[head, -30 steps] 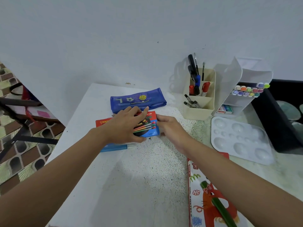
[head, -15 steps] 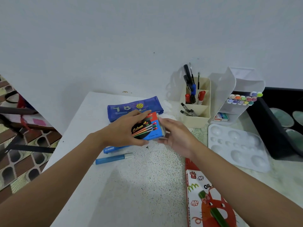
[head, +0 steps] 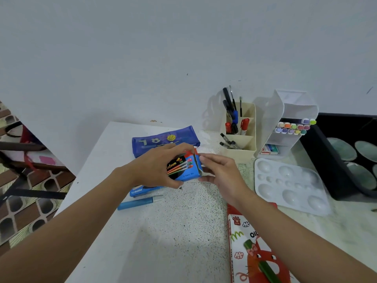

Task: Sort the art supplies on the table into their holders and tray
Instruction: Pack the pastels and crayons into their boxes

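Gripping the small blue-and-red colour box (head: pixel 187 170) with the left hand (head: pixel 155 166), curled over the top edge with the thumb tucked under the bottom edge. Pinching the box's right end with the right hand (head: pixel 222 172), right at the end flap (head: pixel 204 173), seemingly cracked open a bit, though can't tell how far. Looks lifted a little off the table (head: pixel 173 231), roughly mid-table, just in front of the blue pencil case (head: pixel 163 139) and partly over a second box (head: pixel 142 189) marked "12 COLOURS", lying flat. Got a blue marker (head: pixel 140 202) just in front of that one, close but apart.

Over at the back right: a beige holder (head: pixel 247 147) stuffed with scissors (head: pixel 228 99), a thin brush (head: pixel 240 106), red markers (head: pixel 244 124) and a few black pens (head: pixel 229 142) in the front slot. Right next to it, a white tiered organiser (head: pixel 273 119) with pastel markers (head: pixel 293 126) lying on the upper shelf and a small packet (head: pixel 270 149) on the bottom one. In front of those, a white paint palette (head: pixel 289 184) flat on the table, and just beside that a black tray (head: pixel 326 170) at the far right, with some pale green round things inside, can't make out what. Down at the near edge, under the right forearm: an oil pastel box (head: pixel 257 252) with an orange cartoon on it.
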Demonstrator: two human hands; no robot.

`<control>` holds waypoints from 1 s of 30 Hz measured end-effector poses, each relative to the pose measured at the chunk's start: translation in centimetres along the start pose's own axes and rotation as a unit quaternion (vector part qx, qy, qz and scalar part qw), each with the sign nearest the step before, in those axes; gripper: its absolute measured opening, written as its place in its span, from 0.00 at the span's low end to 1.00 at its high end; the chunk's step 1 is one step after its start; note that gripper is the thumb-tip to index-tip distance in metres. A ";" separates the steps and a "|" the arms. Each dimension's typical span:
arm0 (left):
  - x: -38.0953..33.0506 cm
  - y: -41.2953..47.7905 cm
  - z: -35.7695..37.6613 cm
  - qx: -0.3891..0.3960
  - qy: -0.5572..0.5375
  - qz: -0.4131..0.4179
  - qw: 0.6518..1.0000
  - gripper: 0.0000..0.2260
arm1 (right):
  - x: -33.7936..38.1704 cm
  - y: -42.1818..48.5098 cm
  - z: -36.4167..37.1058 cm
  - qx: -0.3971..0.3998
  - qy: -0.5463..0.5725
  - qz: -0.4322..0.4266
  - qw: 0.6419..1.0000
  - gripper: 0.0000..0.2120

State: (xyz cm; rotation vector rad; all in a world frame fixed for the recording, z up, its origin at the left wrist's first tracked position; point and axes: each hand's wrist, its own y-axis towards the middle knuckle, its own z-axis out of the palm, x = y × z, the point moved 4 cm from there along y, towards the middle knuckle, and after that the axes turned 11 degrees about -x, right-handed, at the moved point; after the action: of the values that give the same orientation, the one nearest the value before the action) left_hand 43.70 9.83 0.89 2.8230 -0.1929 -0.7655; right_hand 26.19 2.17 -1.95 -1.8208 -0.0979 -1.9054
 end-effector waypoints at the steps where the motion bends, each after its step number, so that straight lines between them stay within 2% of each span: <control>1: -0.2 0.1 -0.1 -0.002 -0.001 0.005 1.000 0.37 | -0.1 0.0 0.0 0.008 -0.001 0.004 1.000 0.09; 6: -0.5 0.4 -0.2 0.010 0.004 0.021 1.000 0.36 | -0.2 0.4 -0.1 0.033 0.015 0.030 0.999 0.08; 11: -0.3 0.7 -0.1 0.038 -0.002 0.038 0.999 0.36 | 0.2 0.4 0.0 0.079 0.038 0.058 0.994 0.14; 22: -0.7 1.1 0.2 0.071 -0.023 0.069 0.995 0.36 | 1.8 0.9 -0.6 0.109 -0.073 0.002 0.991 0.18; 26: -0.9 1.1 0.2 0.078 -0.032 0.072 0.994 0.34 | 2.2 1.2 -0.7 0.120 -0.099 0.008 0.988 0.17; 30: -1.3 0.9 0.3 0.086 -0.035 0.074 0.993 0.31 | 2.2 1.2 -0.5 0.136 -0.099 0.011 0.986 0.09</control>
State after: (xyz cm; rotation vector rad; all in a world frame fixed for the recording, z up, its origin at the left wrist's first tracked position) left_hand 42.34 9.10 1.45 2.9008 -0.4957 -0.8511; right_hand 26.26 0.32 -0.25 -1.8078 -0.3843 -1.6013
